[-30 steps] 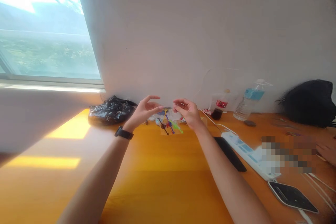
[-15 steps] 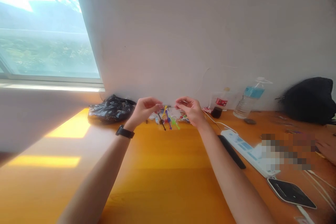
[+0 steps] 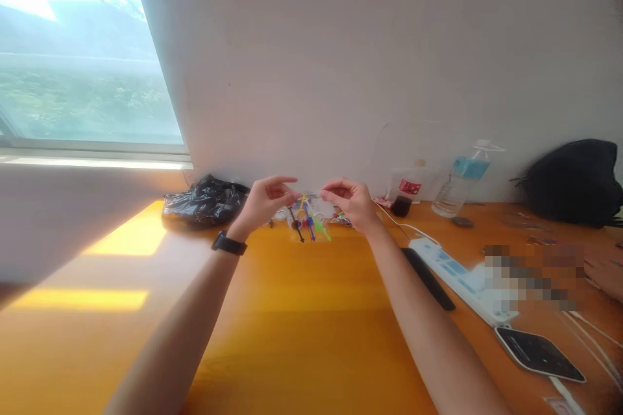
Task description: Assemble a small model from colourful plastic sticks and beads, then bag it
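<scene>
Both my arms reach out over an orange wooden table [image 3: 302, 324]. My left hand [image 3: 265, 202], with a black watch on its wrist, and my right hand [image 3: 351, 203] each pinch the top edge of a small clear plastic bag [image 3: 307, 224]. The bag hangs between them just above the table. It holds several coloured plastic sticks: yellow, blue, red, green and a dark one. A few small items lie on the table behind the bag, too blurred to name.
A crumpled black plastic bag [image 3: 204, 203] lies by the wall at left. To the right are a white power strip [image 3: 457, 275], a black flat object [image 3: 428, 279], a phone [image 3: 540, 353], a water bottle [image 3: 460, 181], a small jar [image 3: 402, 206] and a black bag [image 3: 574, 183]. Another person's hand [image 3: 603, 267] rests at far right.
My two hands have closed in on the clear bag's top edge and lifted it slightly. The camera has tipped a little.
</scene>
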Motion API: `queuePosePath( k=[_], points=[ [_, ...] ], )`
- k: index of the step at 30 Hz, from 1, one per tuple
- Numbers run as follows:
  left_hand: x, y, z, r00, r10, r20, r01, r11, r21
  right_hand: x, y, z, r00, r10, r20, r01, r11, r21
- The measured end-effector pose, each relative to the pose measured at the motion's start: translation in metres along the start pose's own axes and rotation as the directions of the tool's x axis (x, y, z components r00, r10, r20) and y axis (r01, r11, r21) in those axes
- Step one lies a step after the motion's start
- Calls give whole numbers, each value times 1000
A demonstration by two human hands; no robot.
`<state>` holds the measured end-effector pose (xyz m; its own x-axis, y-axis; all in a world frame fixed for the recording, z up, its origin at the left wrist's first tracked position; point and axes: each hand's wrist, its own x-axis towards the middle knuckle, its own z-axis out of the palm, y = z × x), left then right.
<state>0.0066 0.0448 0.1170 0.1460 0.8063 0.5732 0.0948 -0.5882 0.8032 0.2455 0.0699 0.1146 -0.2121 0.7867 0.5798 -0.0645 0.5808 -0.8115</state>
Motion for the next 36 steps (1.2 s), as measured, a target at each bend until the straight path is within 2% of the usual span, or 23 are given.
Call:
queuePosePath(
  k=[4, 7, 12, 16, 21, 24, 27, 31, 36],
  points=[
    [2, -5, -5, 998, -8, 62, -2, 989, 149, 0, 3, -1, 997, 63, 47, -56, 989, -137],
    [2, -7, -7, 993, -34, 114, 16, 987, 157, -1, 2, -2, 986, 132, 98, -104, 963, -249],
    [1, -5, -9, 991, -75, 115, 66, 995, 81, -2, -2, -1, 986, 63, 153, -36, 984, -177],
    [-2, -3, -16, 983, -88, 162, 90, 996, -3, -2, -4, -1, 992, 3, 123, 10, 994, -107],
    [-2, -2, -18, 997, -70, 40, 72, 997, -35, -4, -6, 3, 996, -48, 71, 51, 998, -40],
    [-2, 1, -14, 997, -80, -7, 79, 996, -35, -5, -6, 3, 996, -76, 51, 80, 993, -84],
    [-1, 4, -9, 998, -60, -31, 60, 998, 28, -6, -8, 2, 998, -37, 52, 45, 985, -164],
    [0, 1, 0, 999, -49, 21, 49, 998, 38, -6, -14, 3, 995, -4, 101, 29, 969, -243],
    [0, -4, 12, 992, -35, 120, 24, 996, 89, -7, -12, 9, 954, 77, 289, 36, 930, -366]
  ],
)
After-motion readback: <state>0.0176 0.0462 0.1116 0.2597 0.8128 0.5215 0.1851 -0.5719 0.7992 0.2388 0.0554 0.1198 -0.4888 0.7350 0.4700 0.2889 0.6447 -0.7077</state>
